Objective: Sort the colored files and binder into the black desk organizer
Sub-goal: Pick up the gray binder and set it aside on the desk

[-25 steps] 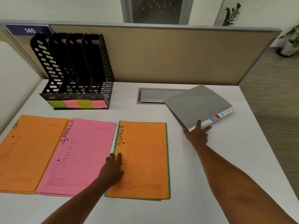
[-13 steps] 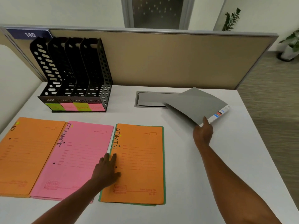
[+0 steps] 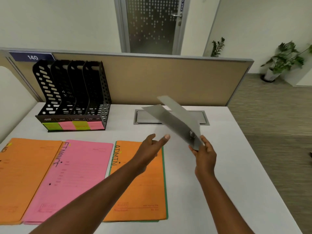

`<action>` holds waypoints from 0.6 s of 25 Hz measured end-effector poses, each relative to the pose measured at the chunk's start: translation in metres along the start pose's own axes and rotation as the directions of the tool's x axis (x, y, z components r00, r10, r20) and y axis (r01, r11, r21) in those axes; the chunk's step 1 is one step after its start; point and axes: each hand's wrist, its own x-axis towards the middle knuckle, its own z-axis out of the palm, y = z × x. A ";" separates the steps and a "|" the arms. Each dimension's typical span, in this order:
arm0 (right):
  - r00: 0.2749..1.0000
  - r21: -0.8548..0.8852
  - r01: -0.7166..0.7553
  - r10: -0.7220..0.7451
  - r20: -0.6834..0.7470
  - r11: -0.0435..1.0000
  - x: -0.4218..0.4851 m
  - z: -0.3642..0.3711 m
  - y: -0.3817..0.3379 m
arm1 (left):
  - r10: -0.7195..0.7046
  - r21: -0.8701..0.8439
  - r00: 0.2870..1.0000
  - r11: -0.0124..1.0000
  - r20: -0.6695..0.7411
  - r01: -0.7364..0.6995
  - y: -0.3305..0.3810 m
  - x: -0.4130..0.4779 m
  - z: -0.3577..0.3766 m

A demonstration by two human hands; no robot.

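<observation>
My right hand grips the near corner of a grey binder, which is lifted off the desk and tilted up toward the partition. My left hand hovers open above the desk, fingers stretched toward the binder without touching it. Three files lie flat in a row: an orange one at the left, a pink one marked FINANCE, and an orange one marked ADMIN with a green edge under it. The black desk organizer stands at the back left, its slots holding nothing, with green and pink labels on its base.
A metal cable hatch is set into the white desk behind the binder. A tan partition closes the desk's far side. The desk's right edge drops to the floor, where potted plants stand.
My right hand raised the binder off the desk and swung it up and leftward. My left hand left the files and rose toward the binder.
</observation>
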 end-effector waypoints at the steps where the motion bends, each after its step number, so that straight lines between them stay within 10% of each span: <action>1: 0.999 -0.005 0.015 -0.015 0.040 1.000 -0.017 -0.002 0.004 | -0.004 -0.098 1.000 0.995 0.015 0.006 0.008 -0.002 0.002; 7: 0.957 -0.042 -0.022 0.033 0.287 0.999 -0.087 -0.011 0.035 | 0.077 -0.296 0.984 0.947 -0.158 -0.122 0.007 -0.025 0.013; 11: 0.898 -0.175 -0.046 0.117 0.424 0.983 -0.100 -0.018 0.044 | 0.293 0.055 0.898 0.955 -0.327 -0.292 -0.003 -0.037 0.023; 15: 0.847 -0.532 0.224 0.106 0.520 0.817 -0.098 -0.012 0.054 | 0.483 0.465 0.863 0.804 -0.148 -0.371 -0.004 -0.053 0.045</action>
